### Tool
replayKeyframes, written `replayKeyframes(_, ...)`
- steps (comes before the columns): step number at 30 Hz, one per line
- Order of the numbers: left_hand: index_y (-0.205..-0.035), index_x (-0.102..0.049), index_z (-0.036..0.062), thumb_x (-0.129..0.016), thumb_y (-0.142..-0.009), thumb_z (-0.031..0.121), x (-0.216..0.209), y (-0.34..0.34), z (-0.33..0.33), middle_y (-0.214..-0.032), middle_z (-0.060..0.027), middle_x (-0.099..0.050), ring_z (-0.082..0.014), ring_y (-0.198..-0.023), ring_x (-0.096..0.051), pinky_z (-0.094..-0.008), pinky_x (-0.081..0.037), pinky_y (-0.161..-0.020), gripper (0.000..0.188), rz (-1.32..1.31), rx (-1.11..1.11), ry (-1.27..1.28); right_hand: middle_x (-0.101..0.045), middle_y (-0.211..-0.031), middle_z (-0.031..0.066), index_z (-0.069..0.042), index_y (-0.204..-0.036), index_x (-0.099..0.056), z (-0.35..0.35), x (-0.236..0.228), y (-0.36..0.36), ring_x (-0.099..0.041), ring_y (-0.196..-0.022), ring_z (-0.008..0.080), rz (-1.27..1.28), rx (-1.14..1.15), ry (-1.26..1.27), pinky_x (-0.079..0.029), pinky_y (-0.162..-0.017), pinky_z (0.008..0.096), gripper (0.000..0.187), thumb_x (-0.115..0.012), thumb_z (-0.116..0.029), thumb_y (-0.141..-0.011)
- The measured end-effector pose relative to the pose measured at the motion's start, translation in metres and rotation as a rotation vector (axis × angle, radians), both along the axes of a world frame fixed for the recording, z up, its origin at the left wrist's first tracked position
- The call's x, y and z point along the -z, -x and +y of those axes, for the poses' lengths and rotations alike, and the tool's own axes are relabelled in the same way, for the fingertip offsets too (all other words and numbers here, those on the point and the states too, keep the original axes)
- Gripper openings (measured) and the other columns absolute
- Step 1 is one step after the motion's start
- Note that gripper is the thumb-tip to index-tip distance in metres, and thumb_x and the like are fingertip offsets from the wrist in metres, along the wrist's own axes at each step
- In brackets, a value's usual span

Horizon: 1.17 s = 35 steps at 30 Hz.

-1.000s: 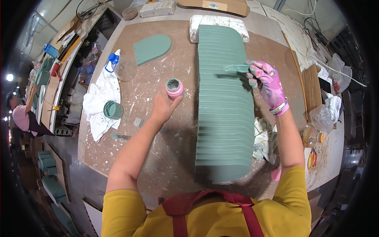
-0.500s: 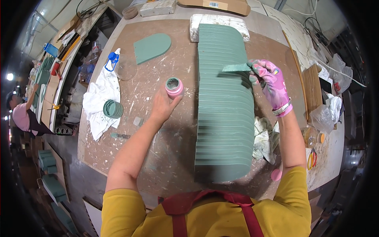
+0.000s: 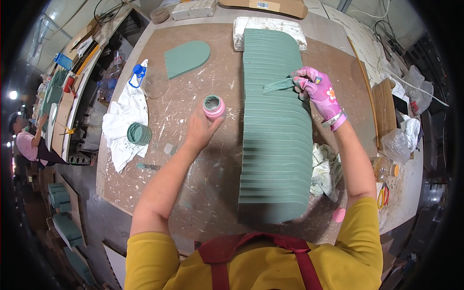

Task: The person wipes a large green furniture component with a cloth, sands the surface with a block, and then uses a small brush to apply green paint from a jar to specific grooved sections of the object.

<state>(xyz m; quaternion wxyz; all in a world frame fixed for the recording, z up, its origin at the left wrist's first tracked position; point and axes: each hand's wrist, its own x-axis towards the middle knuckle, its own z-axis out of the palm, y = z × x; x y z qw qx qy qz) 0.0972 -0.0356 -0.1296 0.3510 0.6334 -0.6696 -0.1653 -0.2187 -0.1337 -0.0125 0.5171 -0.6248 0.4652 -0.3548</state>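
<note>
My bare left hand [image 3: 202, 126] is wrapped round a small pink jar [image 3: 216, 113], open at the top, with greenish residue inside its mouth. In a stained pink glove, my right hand [image 3: 315, 89] pinches a flat, green-coated strip [image 3: 279, 86] whose kind I cannot tell. The strip's tip lies over the upper part of a long row of green round-ended panels [image 3: 275, 145], set tightly side by side; whether it touches them is unclear. A single green panel [image 3: 188, 58] of the same shape lies flat beyond my left hand.
A white cloth [image 3: 123, 125] on the left has a green-smeared tub [image 3: 139, 134] beside it. A white block [image 3: 239, 31] stands at the row's far end. On the right lie a crumpled rag [image 3: 325, 176], a bottle [image 3: 383, 170] and scissors [image 3: 383, 197]. Another person [image 3: 30, 145] works at the far left.
My right hand has shifted left over the panels, and the strip's tip has moved left and slightly nearer to me. My left hand holds the jar in nearly the same place.
</note>
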Motion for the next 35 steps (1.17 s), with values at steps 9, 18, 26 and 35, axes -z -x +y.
replayKeyframes(9, -0.127, -0.042, -0.0057, -0.072, -0.079, 0.029, 0.0, 0.0, 0.001, -0.112, -0.0255, -0.058, -0.0411, -0.104, -0.056, -0.0455, -0.044, -0.09, 0.067, 0.004, 0.0, 0.034, -0.06, -0.076, -0.0002, 0.0, -0.101, -0.063, 0.012, -0.005, -0.001, -0.053, -0.065, 0.0048, -0.098, 0.13, -0.003, -0.043, -0.056, 0.0185, 0.019, -0.056, -0.01, -0.087)
replayKeyframes(18, -0.128, -0.041, -0.0031, -0.072, -0.079, 0.03, -0.003, 0.0, 0.002, -0.112, -0.0242, -0.058, -0.0413, -0.103, -0.056, -0.0457, -0.043, -0.089, 0.067, 0.017, -0.008, -0.036, -0.059, -0.075, -0.0018, 0.0, -0.099, -0.063, 0.013, 0.002, 0.016, -0.051, -0.063, 0.0046, 0.09, 0.158, 0.039, -0.042, -0.056, 0.0196, 0.018, -0.056, -0.012, -0.088)
replayKeyframes(26, -0.128, -0.04, -0.0029, -0.072, -0.08, 0.031, 0.0, 0.0, 0.002, -0.111, -0.0252, -0.058, -0.042, -0.102, -0.055, -0.0471, -0.043, -0.089, 0.067, 0.015, -0.011, -0.034, -0.059, -0.074, -0.0005, 0.0, -0.098, -0.063, 0.012, 0.006, 0.009, -0.05, -0.062, 0.0051, 0.051, 0.195, 0.001, -0.039, -0.053, 0.0197, 0.017, -0.056, -0.01, -0.087)
replayKeyframes(35, -0.133, -0.036, -0.0019, -0.072, -0.079, 0.033, -0.001, -0.002, 0.001, -0.119, -0.0244, -0.055, -0.0406, -0.109, -0.053, -0.0464, -0.041, -0.094, 0.074, -0.013, -0.026, -0.098, -0.063, -0.083, 0.0004, -0.003, -0.1, -0.062, 0.0, 0.006, 0.001, -0.056, -0.066, 0.0064, -0.025, 0.141, -0.107, -0.041, -0.052, 0.0199, 0.017, -0.055, -0.008, -0.085)
